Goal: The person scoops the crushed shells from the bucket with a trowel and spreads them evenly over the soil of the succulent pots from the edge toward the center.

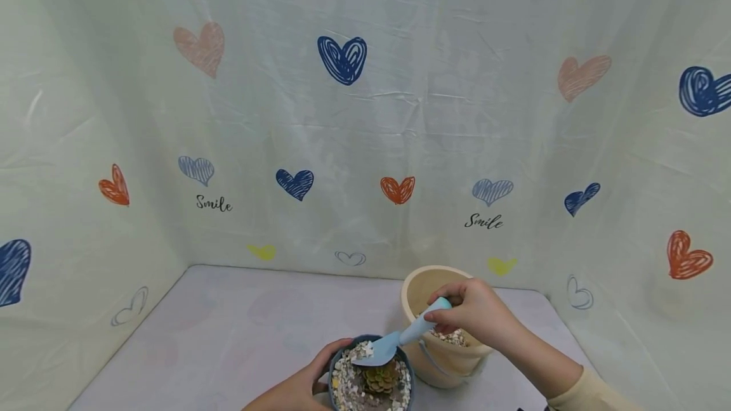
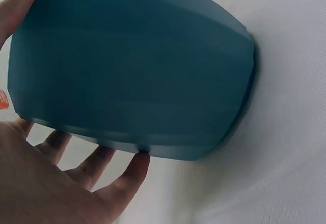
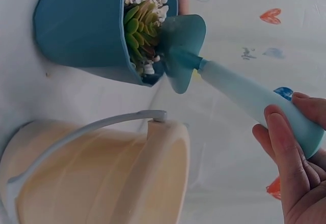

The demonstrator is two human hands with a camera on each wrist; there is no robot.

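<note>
A small light-blue trowel is pinched by its handle in my right hand. Its blade tilts down over a blue plant pot, with white pebbles at the tip in the head view. Inside the pot grows a green rosette succulent, ringed by pale pebbles. My left hand grips the pot's side; the left wrist view shows the thumb on one side and the fingers on the other. The blade hides part of the pot's inside.
A beige bucket with a grey-blue handle stands right of the pot, under my right hand, with pebbles inside. A pale cloth covers the table. Curtains printed with hearts hang behind and at both sides.
</note>
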